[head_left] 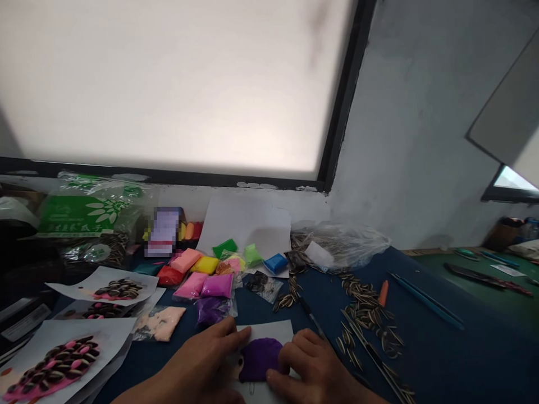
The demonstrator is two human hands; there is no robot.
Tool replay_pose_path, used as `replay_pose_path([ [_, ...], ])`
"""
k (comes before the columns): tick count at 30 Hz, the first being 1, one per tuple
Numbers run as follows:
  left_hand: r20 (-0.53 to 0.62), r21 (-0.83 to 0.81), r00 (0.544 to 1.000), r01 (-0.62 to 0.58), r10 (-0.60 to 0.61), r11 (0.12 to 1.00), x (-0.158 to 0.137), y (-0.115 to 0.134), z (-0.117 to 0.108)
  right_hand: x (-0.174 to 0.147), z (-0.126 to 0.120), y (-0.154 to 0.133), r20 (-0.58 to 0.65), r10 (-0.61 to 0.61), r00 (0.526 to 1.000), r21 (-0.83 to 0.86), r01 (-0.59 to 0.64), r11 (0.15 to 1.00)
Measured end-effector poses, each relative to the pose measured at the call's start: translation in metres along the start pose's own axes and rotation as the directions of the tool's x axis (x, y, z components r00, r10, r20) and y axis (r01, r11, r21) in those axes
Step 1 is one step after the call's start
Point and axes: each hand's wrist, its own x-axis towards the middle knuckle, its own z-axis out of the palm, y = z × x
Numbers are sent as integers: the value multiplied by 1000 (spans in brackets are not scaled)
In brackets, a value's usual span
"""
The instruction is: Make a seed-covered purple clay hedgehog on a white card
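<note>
A flattened patch of purple modelling clay (261, 359) lies on a small white sheet of paper (282, 330) in front of me. My left hand (206, 359) rests at its left side, index finger stretched over the paper near the clay's upper left edge; its lower fingers are partly hidden. Curled fingers and thumb of my right hand (314, 365) close on the right edge of the clay. Beside the clay's left edge a small dark round spot with a pale area shows by my left hand. Below the clay, a thin drawn line marks the paper.
Bagged coloured clay (217, 286) sits beyond my hands. Sunflower seeds (366, 300), tweezers (374, 353) and a blue pen-like tool (429, 303) lie to the right. Finished seed-covered pictures (63, 359) are stacked at left, below a green seed bag (84, 207) and a phone (165, 233).
</note>
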Motion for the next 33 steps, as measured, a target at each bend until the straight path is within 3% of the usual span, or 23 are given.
replay_pose_path([
  [6,-2,33,1000,20,-20,999,1,-4,4,-5,9,5,-138,26,990,21,-23,1000],
  [13,-28,1,1000,-8,8,1000,0,-7,6,-8,7,4,3,48,999,4,-48,999],
  [20,-37,-18,999,8,-9,1000,0,-11,8,-8,9,8,-130,78,988,51,-72,996],
  [24,-48,-35,999,-23,22,999,2,-18,11,-6,5,7,-12,45,999,75,-44,996],
  [26,-66,-39,997,-42,39,998,1,-20,13,-7,6,6,-22,49,999,80,-48,996],
  [30,-119,-79,990,-87,77,993,-4,-18,12,-13,10,7,-109,188,976,35,-186,982],
  [33,-130,-95,988,-94,81,991,-6,-16,11,-13,9,7,-95,240,966,1,-241,970],
])
